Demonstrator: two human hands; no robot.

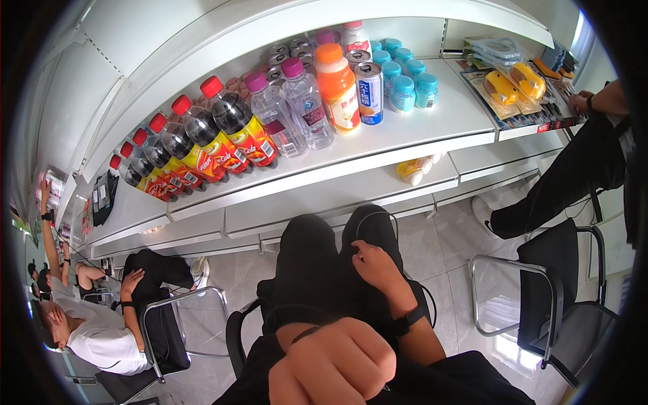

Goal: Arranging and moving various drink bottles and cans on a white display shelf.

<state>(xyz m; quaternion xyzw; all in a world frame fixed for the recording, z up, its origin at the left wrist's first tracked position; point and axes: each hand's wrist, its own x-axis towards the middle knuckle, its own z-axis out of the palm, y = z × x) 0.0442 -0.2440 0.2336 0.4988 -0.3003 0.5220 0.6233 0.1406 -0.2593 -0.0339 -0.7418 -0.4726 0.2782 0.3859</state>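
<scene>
My left hand [331, 368] is raised close in front of the camera at the bottom of the head view, its fingers curled into a fist with the knuckles showing. Whatever it may hold is hidden behind the knuckles. My right hand [378, 264], with a black watch [409, 320] at its wrist, rests on my right thigh. Its fingers are loosely bent and apart, and nothing shows in them. A thin black cable [397, 236] loops over that knee beside the hand. Both hands are apart from the goods on the white shelf [432, 131] ahead.
The shelf carries red-capped cola bottles [243, 131], purple-capped clear bottles [307, 101], an orange drink bottle [337, 88], a can [369, 94], teal jars [403, 94] and yellow packaged items [503, 86]. Chairs [550, 290] flank me. One person [111, 337] sits left; another's hand [578, 102] is at right.
</scene>
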